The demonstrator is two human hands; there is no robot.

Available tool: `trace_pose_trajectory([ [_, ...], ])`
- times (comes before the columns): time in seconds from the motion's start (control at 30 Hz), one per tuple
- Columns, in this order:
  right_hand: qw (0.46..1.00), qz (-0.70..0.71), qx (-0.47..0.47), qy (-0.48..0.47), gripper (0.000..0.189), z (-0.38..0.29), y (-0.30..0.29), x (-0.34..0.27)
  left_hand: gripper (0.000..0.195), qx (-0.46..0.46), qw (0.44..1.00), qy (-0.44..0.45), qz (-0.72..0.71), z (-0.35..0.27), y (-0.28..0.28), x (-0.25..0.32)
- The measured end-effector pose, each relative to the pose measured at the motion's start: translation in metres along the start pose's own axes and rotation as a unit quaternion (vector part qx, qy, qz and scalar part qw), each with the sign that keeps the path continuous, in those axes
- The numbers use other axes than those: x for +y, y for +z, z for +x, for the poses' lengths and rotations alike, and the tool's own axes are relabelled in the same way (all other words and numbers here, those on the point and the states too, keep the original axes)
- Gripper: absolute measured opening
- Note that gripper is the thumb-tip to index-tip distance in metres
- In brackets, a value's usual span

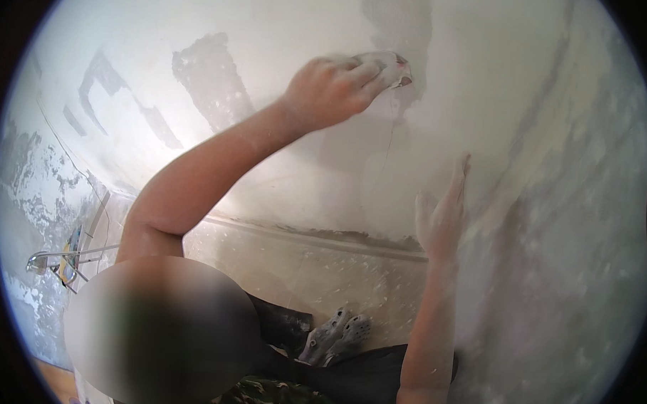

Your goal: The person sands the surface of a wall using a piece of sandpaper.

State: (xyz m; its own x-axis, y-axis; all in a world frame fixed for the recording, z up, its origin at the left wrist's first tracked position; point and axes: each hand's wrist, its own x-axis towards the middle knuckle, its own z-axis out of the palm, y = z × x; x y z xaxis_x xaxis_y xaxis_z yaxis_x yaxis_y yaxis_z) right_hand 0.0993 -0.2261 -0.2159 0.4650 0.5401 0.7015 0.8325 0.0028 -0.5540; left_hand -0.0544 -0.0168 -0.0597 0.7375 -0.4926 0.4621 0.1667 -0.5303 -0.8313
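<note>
My left hand (pixel 333 90) reaches to the upper middle and presses a whitish, dust-covered folded piece, apparently sandpaper (pixel 402 71), flat on the plastered wall (pixel 303 164). Its reddish-brown edges show beyond the fingertips. Around it the plaster has a grey patch, and a thin crack runs down below. My right hand (pixel 443 219) is raised at the right near the corner between walls, dusty, its thumb apart from the straight fingers, with nothing in it. Whether it touches the wall cannot be told.
Dusty perforated clogs (pixel 337 336) and dark trousers (pixel 371 364) are below. The floor (pixel 278 270) carries white specks. At the left stand a metal-framed object (pixel 81 255) and a rough, peeling wall (pixel 41 176) with a thin cable. A blurred oval hides the lower left.
</note>
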Motion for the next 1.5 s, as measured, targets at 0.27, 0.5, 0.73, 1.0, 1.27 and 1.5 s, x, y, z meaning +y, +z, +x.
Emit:
trace_pose_trajectory([
  [0.27, 1.000, 0.005, -0.007, 0.028, 0.086, 0.002, -0.004, -0.004, 0.052, 0.034, 0.999, -0.025, 0.000, 0.010, -0.011, -0.024],
  [0.5, 0.998, 0.012, -0.027, 0.052, 0.090, 0.000, -0.009, -0.009, 0.050, 0.059, 0.990, 0.123, 0.031, -0.010, 0.012, -0.007],
  [0.73, 0.999, 0.025, -0.033, 0.014, 0.091, -0.006, -0.016, -0.004, 0.052, -0.034, 0.995, 0.090, 0.027, -0.029, 0.023, 0.031],
  [1.0, 0.998, 0.007, -0.038, 0.049, 0.090, 0.000, -0.018, -0.011, 0.052, 0.046, 0.999, -0.002, -0.021, -0.026, 0.031, 0.013],
  [1.27, 0.998, 0.017, -0.026, 0.053, 0.087, -0.008, -0.024, 0.012, 0.061, 0.011, 0.999, 0.008, 0.032, 0.004, 0.016, 0.007],
  [1.5, 0.997, 0.011, -0.029, 0.074, 0.085, -0.009, -0.028, 0.004, 0.058, 0.003, 0.990, 0.142, 0.018, 0.005, 0.024, 0.008],
])
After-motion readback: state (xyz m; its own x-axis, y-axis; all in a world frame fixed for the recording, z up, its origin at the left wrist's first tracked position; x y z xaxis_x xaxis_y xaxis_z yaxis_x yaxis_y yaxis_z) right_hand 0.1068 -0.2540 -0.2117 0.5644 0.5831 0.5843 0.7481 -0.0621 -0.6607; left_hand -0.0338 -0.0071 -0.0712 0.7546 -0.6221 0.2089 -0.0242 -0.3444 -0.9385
